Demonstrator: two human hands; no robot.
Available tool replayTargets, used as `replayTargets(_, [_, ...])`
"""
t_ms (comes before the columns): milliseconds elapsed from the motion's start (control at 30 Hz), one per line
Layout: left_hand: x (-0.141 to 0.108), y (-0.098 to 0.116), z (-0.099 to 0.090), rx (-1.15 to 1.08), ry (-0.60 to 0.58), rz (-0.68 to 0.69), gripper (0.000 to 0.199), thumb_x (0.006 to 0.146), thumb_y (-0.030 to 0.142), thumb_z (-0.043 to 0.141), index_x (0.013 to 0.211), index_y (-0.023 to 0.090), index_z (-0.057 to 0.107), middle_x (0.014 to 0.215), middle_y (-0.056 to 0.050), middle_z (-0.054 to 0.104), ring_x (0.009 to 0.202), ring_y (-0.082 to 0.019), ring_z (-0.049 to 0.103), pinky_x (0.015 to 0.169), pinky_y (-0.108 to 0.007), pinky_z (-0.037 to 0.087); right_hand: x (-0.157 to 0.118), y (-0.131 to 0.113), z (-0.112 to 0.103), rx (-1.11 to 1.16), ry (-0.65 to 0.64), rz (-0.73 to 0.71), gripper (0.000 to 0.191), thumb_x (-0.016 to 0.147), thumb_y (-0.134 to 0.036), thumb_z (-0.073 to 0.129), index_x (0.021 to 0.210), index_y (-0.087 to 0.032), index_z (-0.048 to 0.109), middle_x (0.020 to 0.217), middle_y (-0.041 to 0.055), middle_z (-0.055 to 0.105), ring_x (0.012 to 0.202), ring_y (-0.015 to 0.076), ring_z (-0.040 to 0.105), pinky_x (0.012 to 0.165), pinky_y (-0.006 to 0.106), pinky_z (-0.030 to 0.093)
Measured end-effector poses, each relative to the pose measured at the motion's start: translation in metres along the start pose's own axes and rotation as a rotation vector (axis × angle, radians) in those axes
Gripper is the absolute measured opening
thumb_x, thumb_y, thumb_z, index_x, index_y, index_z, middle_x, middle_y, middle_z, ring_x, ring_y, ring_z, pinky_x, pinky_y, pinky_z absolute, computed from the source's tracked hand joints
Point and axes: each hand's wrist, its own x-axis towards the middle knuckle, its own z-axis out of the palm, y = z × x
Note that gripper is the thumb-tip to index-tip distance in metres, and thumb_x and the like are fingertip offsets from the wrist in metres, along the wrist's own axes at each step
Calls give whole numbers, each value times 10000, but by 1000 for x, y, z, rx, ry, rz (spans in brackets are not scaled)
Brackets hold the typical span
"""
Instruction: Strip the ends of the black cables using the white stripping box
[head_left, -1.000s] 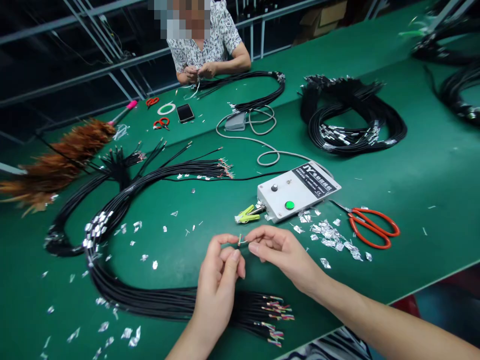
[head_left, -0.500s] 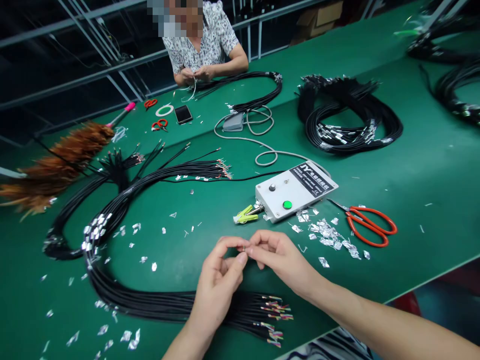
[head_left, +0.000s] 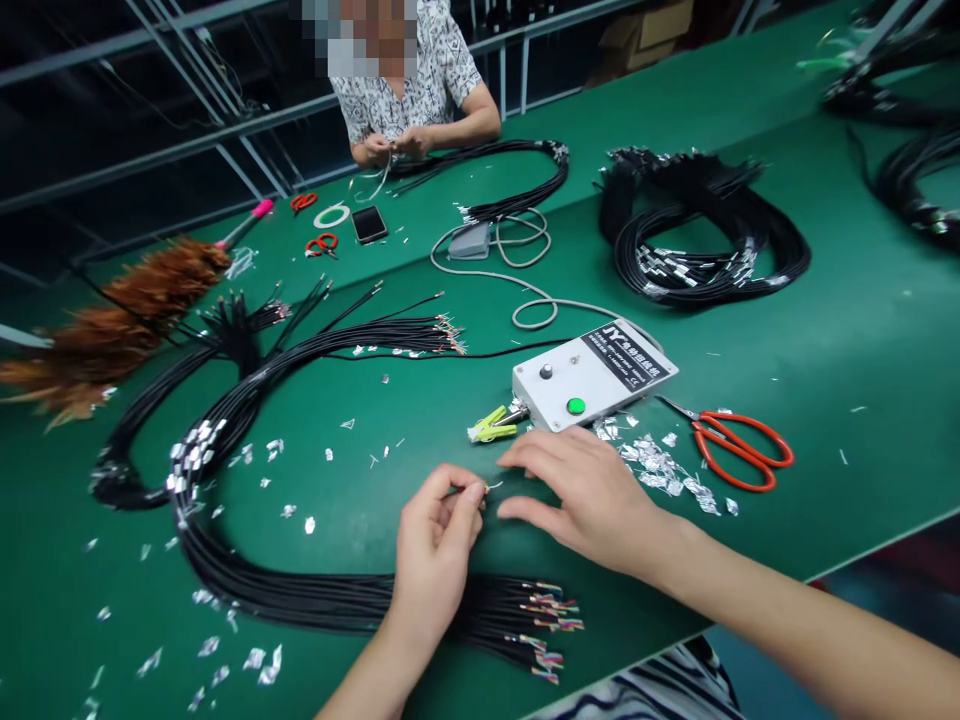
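Note:
My left hand (head_left: 437,545) pinches a cable end, from which a thin pale wire (head_left: 494,485) sticks out to the right. Just right of that wire, my right hand (head_left: 581,492) has its thumb and fingers apart, with nothing between them. A bundle of black cables (head_left: 300,595) passes beneath my left hand and ends in coloured wire tips (head_left: 551,625). Beyond my hands lies a grey-white box (head_left: 592,375) with a green button and a yellow-green clip (head_left: 493,425) at its left end.
Orange-handled scissors (head_left: 742,450) and foil scraps (head_left: 660,465) lie at the right. Coiled black cables (head_left: 709,285) sit farther back, near a grey pedal (head_left: 470,241) with its cord. Across the table (head_left: 862,350) a person (head_left: 409,95) handles a cable. A feather duster (head_left: 135,315) lies left.
My right hand has let go of the wire end, opened and moved right. The pale wire now shows beyond my left fingertips. The view has shifted slightly.

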Motion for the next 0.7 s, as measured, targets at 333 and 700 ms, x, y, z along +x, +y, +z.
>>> replayTargets(333, [21, -5, -8, 131, 44, 92, 194, 845, 324, 575, 727, 170, 574, 594, 34, 474, 484, -80, 395, 435, -180, 301, 26, 21, -7, -423, 30, -248, 210, 985, -272, 545, 837, -185, 664, 844, 11, 717, 803, 177, 595, 707, 328, 309])
replayTargets(700, [56, -13, -9, -36, 69, 15, 228, 751, 359, 655, 694, 161, 558, 562, 47, 498, 398, -41, 380, 387, -153, 285, 54, 36, 2, -670, -184, -182, 134, 877, -139, 657, 751, -184, 644, 750, 2, 667, 831, 195, 550, 748, 350, 242])
